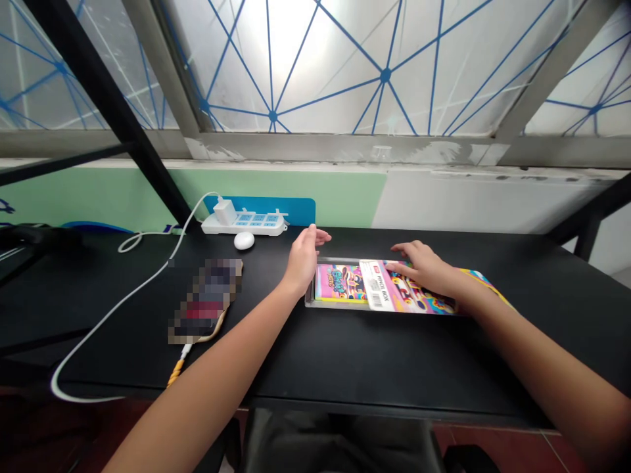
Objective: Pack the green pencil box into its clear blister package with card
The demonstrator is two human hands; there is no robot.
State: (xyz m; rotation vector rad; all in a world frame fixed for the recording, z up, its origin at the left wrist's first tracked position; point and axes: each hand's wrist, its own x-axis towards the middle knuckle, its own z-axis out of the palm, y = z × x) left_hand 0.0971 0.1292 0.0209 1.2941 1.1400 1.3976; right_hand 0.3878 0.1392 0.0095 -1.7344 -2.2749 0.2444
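Observation:
A colourful pencil box (362, 286) in clear wrapping lies flat on the black desk (345, 355), in the middle. My left hand (302, 257) is at the box's left end, fingers stretched out and together, its edge against the end of the box. My right hand (424, 266) lies flat on top of the box's right half, fingers spread and pressing down on the lid. Neither hand grips anything.
A white power strip (245, 222) with a plugged charger stands at the back, a small white earbud case (244, 240) in front of it. A phone (207, 299) lies left of the box with a white cable (113, 309) looping to the desk's front edge.

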